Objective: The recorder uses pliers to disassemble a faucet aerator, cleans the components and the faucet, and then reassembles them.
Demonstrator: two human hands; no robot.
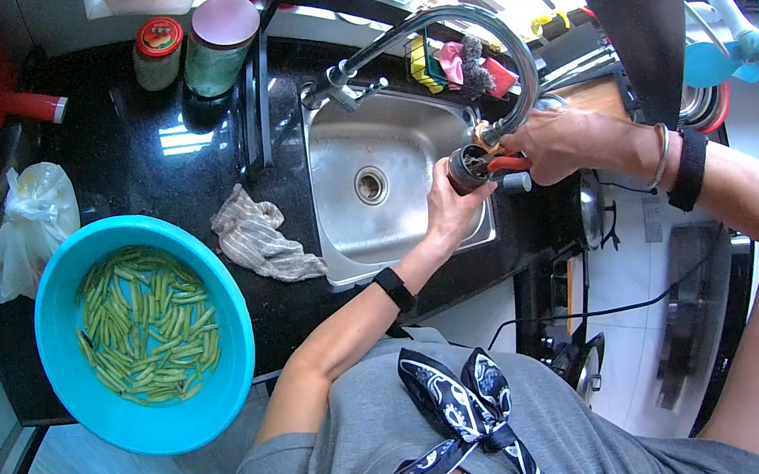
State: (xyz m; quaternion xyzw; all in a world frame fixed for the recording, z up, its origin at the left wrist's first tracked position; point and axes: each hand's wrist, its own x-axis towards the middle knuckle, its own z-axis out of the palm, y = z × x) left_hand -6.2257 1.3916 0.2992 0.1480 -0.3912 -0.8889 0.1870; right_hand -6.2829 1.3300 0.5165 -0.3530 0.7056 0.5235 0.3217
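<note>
1. Our left hand [456, 207] is closed around a dark cylinder [467, 173], which is tilted just below the faucet [526, 59] and over the right edge of the sink [349, 227]. Wet fingers, if they are wet, could let it slip and strike that edge.

2. Our right hand [549, 144] is closed on a red handle [513, 163] close to the cylinder's mouth. We cannot make out the tool's working end; too much force, or a slip, could send it into our left fingers.

3. Both hands crowd beneath the spout, so a careless lift could knock the cylinder against it.

4. Anything small that falls from the cylinder could roll to the drain [371, 185] in the sink's floor.

5. The basin [74, 403] of beans [149, 323] stands at the counter's front left corner and seems to overhang the front edge; a bump from our left elbow could tip it.

6. The cloth [256, 236] reaches the sink's front left corner, where a snagging sleeve or splash could drag or soak it.
</note>
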